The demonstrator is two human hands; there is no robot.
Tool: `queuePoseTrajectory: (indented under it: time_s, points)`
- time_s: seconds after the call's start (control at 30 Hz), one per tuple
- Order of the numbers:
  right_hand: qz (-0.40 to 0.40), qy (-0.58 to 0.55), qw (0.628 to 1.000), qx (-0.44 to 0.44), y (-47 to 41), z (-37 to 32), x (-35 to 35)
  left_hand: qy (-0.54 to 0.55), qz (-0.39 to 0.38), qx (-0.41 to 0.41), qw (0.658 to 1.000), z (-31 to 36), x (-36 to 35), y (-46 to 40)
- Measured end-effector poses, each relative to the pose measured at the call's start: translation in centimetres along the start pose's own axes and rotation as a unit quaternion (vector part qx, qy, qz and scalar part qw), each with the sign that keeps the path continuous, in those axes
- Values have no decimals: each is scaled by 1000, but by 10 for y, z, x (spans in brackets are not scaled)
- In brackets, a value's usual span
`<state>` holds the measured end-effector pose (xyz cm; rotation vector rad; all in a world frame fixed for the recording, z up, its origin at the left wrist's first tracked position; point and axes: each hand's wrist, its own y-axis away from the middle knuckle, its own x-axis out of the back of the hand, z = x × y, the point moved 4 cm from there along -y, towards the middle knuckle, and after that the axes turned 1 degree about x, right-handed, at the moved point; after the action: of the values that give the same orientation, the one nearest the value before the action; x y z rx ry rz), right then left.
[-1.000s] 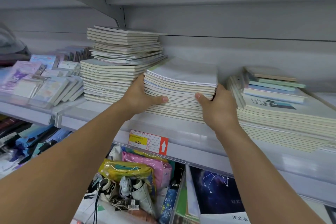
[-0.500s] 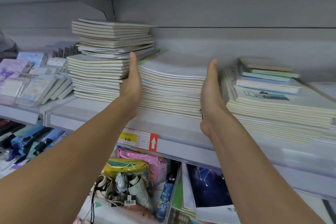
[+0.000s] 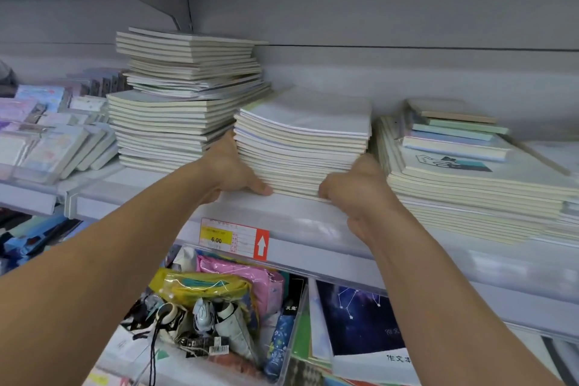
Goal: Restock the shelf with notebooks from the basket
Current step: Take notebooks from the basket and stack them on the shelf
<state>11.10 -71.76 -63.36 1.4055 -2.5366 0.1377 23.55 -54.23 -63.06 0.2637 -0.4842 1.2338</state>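
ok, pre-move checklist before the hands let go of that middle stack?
1. Both hands on the middle stack of pale notebooks: ok. The left hand grips its left front corner, the right hand its right front.
2. Stack resting on the white metal shelf: ok, the bottom edge sits on the shelf.
3. Edges squared: not ok, the top notebooks bow and sit unevenly.
4. Clear of the tall left notebook stack: cannot tell, the left hand hides the gap.
5. Clear of the wide right notebook stack: ok, a narrow gap shows.
6. Basket for the next batch: cannot tell, none identifiable in view.
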Motion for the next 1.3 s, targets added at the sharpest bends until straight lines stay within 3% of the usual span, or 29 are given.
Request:
queuePoseTrajectory:
  time_s: [0.27,0.53,0.67,0.77,0.97,1.3]
  points:
    - [76,124,986,79,0,-3,-2,-38,19,-47,998,-13,7,-8]
    - [17,224,973,57,0,-10,0,-62,75,-15,995,-10,7,-6]
    - [-5,231,972,51,4,-14,4,-42,48,-19,998,-8,7,-3]
    - [49,232,969,68,7,-10,5,-6,9,-10,1000,-9,8,-2]
    - [130,216,962,100,10,-4,1,-4,11,-29,1000,-13,7,-12]
    - [147,228,952,144,9,-9,7,-32,-15,-39,999,-14,14,-13]
